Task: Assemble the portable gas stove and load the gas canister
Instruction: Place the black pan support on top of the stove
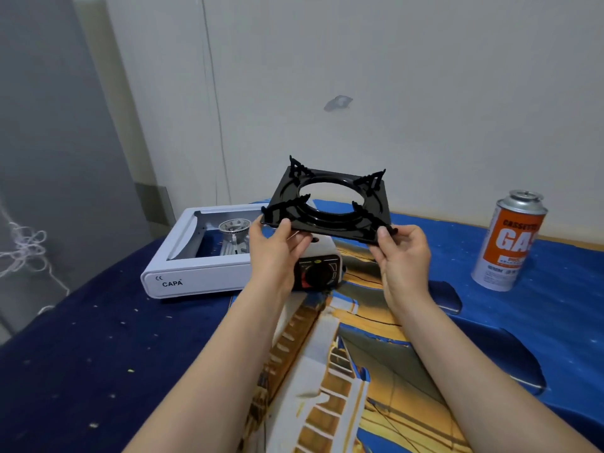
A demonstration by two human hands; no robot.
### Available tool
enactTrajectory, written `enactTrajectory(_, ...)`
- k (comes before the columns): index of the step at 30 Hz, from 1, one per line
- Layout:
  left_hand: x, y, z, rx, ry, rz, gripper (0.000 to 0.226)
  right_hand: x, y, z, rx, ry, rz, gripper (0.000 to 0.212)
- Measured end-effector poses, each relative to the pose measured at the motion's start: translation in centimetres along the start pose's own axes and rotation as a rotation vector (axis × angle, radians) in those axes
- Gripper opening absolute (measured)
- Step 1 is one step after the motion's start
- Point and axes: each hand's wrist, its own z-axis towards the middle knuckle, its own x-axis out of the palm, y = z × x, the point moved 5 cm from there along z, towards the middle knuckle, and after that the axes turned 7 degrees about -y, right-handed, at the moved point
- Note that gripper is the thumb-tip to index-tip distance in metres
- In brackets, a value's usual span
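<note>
Step in hand: fitting the black enamelled square pan support [330, 201], held in the air above the white metal stove body [196, 256]. Left hand [274, 240] and right hand [403, 250] each pinch a near corner. Next: lower it level, ring centred over the silver burner [233, 226]. Orange-and-silver gas canister [510, 243] stands upright, well apart to the right, not yet loaded.

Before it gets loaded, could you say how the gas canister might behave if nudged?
The gas canister stands upright, tall on a narrow base on printed cloth, so a nudge would probably tip it. Being cylindrical, it would likely roll once down. Its smooth metal wall may be slippery.
</note>
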Motion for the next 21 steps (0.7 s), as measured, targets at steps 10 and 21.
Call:
enactTrajectory(10,-5.6,-4.2,1.5,0.077,-0.141,0.013,0.049,5.7,-1.1,-1.4,-0.042,0.034,-0.319,0.016)
enactTrajectory(21,-9.2,-8.0,3.2,0.131,-0.261,0.047,0.040,11.0,-3.8,-3.4,0.029,0.121,-0.305,0.018)
